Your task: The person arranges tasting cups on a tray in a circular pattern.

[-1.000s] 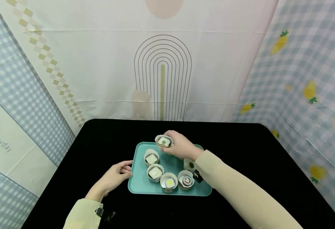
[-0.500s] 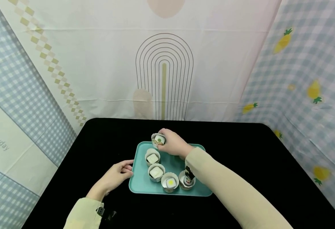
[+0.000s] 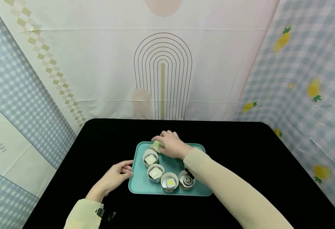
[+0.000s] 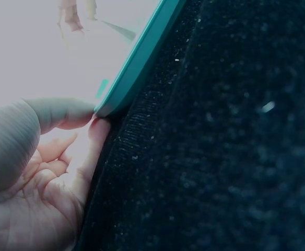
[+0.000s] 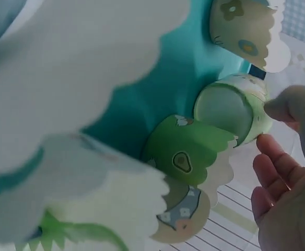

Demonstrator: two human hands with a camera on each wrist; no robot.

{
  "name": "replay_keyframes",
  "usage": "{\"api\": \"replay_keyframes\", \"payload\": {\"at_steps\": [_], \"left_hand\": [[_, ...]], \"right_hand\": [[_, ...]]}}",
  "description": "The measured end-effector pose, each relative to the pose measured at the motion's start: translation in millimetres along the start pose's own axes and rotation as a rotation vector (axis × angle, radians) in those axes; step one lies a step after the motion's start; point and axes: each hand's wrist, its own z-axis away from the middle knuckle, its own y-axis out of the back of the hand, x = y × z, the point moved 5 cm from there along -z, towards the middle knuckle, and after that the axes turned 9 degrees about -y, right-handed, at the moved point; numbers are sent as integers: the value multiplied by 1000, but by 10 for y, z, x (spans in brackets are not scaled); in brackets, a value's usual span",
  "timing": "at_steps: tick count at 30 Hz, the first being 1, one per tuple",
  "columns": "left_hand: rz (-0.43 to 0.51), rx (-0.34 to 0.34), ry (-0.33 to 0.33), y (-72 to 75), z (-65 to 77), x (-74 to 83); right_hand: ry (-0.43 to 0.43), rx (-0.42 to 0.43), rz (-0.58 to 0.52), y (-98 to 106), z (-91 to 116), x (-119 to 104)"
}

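A green-and-white paper cake cup [image 3: 156,147] is at the back left of a teal tray [image 3: 141,187]. My right hand [image 3: 171,144] pinches it between thumb and fingertips. In the right wrist view the green cup [image 5: 231,110] is tipped, its round pale base facing the camera; its mouth is hidden. My left hand [image 3: 114,176] pinches the tray's left edge, and in the left wrist view its thumb and forefinger meet on the tray rim [image 4: 137,57]. Nearest the held cup stands an upright cup [image 3: 150,158] with a white squarish piece inside.
Along the tray's left and front stand more upright cups: one with a white piece [image 3: 155,173], one with a yellow-marked piece [image 3: 169,183], one with a round decorated piece [image 3: 187,180]. A green avocado-print cup [image 5: 178,149] shows in the right wrist view. The black table [image 3: 104,140] lies beneath.
The cup in my right hand has come left and tipped over; its mouth and green-marked white piece faced up before, and now its green outside shows. My left hand stays on the tray.
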Motion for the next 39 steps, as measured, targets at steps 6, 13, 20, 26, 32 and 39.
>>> {"api": "replay_keyframes", "payload": {"at_steps": [6,13,20,26,32,39], "left_hand": [[4,5,11,7,-1,-10],[-7,6,7,10,2,-12],[12,2,2,13,-2,0],[20,-1,-2,4,-5,2],[19,-6,0,4,-7,-10],[18,-8,-9,12,-11,-10]], "right_hand": [[17,22,135,-11,-15,-54],[-31,117,169,1,-37,-84],[-63,219,136,45,-33,-63],[-72,224,108,67,-34,-41],[-96,233,16,90,-54,-18],[-147,214,-63,71,-90,11]]}}
